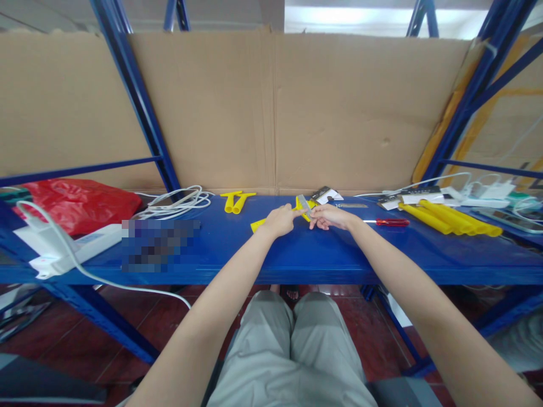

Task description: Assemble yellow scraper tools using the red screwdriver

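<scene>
Over the counter, the left hand is clamping its grip around the yellow handle, likely steadying it, while the right hand is pinching the metal plate, probably preventing slippage.

- Screwdriver: red handle
- Tool, left of the screwdriver: yellow and silvery grey
- Tubes, right of the screwdriver: yellow
- Tabletop, beneath the screwdriver: blue
- Cardboard, behind the screwdriver: plain brown
</scene>
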The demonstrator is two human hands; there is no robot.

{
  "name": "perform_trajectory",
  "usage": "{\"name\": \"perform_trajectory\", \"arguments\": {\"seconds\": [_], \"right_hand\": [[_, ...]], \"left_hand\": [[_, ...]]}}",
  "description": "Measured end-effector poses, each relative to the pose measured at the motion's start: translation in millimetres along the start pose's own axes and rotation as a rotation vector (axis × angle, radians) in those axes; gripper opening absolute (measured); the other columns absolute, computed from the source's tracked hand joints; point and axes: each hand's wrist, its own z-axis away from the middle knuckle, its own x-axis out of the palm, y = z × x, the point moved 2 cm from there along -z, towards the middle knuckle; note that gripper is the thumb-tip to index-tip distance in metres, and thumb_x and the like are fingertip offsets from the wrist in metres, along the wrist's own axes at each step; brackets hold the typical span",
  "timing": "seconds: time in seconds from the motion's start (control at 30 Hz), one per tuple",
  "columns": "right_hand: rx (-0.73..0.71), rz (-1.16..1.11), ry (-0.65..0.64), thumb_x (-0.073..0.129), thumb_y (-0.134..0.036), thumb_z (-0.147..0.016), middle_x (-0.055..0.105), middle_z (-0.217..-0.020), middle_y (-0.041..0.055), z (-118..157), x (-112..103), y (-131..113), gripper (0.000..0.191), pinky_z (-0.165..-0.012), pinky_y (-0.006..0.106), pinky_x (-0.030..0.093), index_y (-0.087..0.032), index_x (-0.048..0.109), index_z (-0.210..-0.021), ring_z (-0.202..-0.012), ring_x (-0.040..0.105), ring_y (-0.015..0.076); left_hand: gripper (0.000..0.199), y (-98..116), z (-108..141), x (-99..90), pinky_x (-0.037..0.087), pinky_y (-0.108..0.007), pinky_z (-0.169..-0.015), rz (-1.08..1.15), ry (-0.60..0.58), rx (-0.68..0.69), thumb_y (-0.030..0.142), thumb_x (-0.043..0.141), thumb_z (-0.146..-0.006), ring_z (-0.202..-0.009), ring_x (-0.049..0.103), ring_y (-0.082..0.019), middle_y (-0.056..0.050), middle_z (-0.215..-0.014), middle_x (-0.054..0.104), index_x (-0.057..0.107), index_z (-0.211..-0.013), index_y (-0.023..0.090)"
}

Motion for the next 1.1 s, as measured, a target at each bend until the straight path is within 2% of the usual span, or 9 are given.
{"name": "perform_trajectory", "arguments": {"seconds": [0.17, 0.33, 0.53, 0.77, 0.97, 1.1], "right_hand": [[0.023, -0.01, 0.014, 0.051, -0.014, -0.085, 0.069, -0.06, 0.0076, 1.3, 0.4, -1.6, 0.011, -0.034, 0.016, 0.035, -0.014, 0.054, -0.075, -0.037, 0.049, 0.0072], [-0.02, -0.024, 0.029, 0.055, -0.015, -0.083, 0.069, -0.061, 0.0055, 1.7, 0.2, -2.2, 0.006, -0.035, 0.015, 0.037, -0.015, 0.056, -0.078, -0.041, 0.052, 0.0073], [-0.054, -0.021, -0.054, 0.06, -0.019, -0.079, 0.068, -0.061, 0.0058, 2.4, 0.0, -0.6, 0.007, -0.038, 0.014, 0.036, -0.013, 0.058, -0.075, -0.042, 0.05, 0.0064], [-0.054, -0.022, -0.118, 0.07, -0.028, -0.073, 0.07, -0.066, 0.0075, 3.9, -2.5, 1.7, 0.019, -0.041, 0.016, 0.039, -0.012, 0.059, -0.071, -0.044, 0.051, 0.0058], [-0.023, -0.063, -0.025, 0.065, -0.024, -0.078, 0.068, -0.061, 0.0062, 8.5, -3.7, -6.7, 0.012, -0.04, 0.018, 0.042, -0.013, 0.06, -0.076, -0.044, 0.056, 0.0095], [-0.026, -0.09, 0.121, 0.061, -0.025, -0.083, 0.061, -0.052, 0.0028, 7.7, -8.1, -7.7, 0.015, -0.04, 0.019, 0.042, -0.014, 0.057, -0.073, -0.042, 0.054, 0.0101]], "left_hand": [[0.059, 3.2, 1.2, -2.6, 0.044, -0.032, -0.082, -0.021, -0.005, 0.011, 0.01, 0.036, -0.086, -0.096, 0.059, -0.021, -0.008, -0.105, 0.056, 0.04, -0.14, 0.033], [0.056, 5.1, 2.1, -4.3, 0.045, -0.03, -0.08, -0.022, 0.001, 0.029, 0.013, 0.036, -0.089, -0.095, 0.059, -0.021, -0.007, -0.103, 0.057, 0.04, -0.14, 0.035], [0.045, 3.9, 1.1, -0.7, 0.045, -0.031, -0.081, -0.007, 0.025, 0.067, 0.027, 0.031, -0.095, -0.094, 0.061, -0.021, -0.008, -0.104, 0.056, 0.042, -0.139, 0.032], [0.045, 5.3, 1.2, -0.5, 0.046, -0.029, -0.08, 0.003, 0.024, 0.058, 0.029, 0.034, -0.095, -0.095, 0.061, -0.02, -0.007, -0.106, 0.057, 0.041, -0.139, 0.033], [0.046, 6.9, 1.6, -6.4, 0.045, -0.028, -0.081, 0.01, 0.027, 0.036, 0.027, 0.035, -0.094, -0.095, 0.061, -0.02, -0.006, -0.103, 0.059, 0.041, -0.139, 0.033], [0.047, 13.3, 2.2, -7.4, 0.045, -0.028, -0.082, 0.02, 0.019, 0.069, 0.026, 0.036, -0.093, -0.095, 0.061, -0.019, -0.005, -0.102, 0.06, 0.041, -0.139, 0.034]]}}
